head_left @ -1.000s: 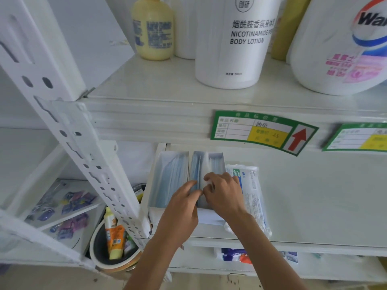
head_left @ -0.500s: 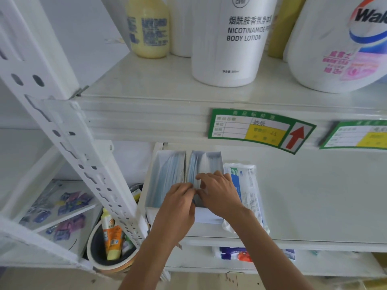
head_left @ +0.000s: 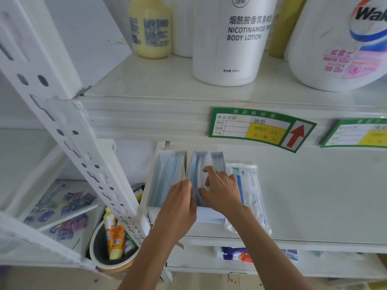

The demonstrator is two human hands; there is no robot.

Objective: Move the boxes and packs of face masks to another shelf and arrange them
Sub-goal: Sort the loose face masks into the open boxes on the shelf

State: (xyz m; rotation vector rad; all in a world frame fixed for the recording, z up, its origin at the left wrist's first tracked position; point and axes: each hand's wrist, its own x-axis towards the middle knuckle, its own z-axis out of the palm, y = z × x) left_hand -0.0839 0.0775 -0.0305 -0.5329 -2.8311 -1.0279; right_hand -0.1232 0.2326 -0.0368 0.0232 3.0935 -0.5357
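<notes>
Two open white boxes of blue face masks stand side by side at the left end of the middle shelf: the left box and the right box. A sealed plastic pack of masks lies just right of them. My left hand rests at the near end of the gap between the boxes, its fingers on the wall they share. My right hand lies in the right box, fingers spread over the masks inside. Both forearms hide the boxes' front ends.
The shelf above carries a yellow bottle, a white body lotion bottle and a large detergent jug. Green price tags hang on its edge. A slanted white upright stands left, with a bucket of tubes below.
My right hand has slid further back into the right box and spread its fingers over the masks. The left hand has barely moved.
</notes>
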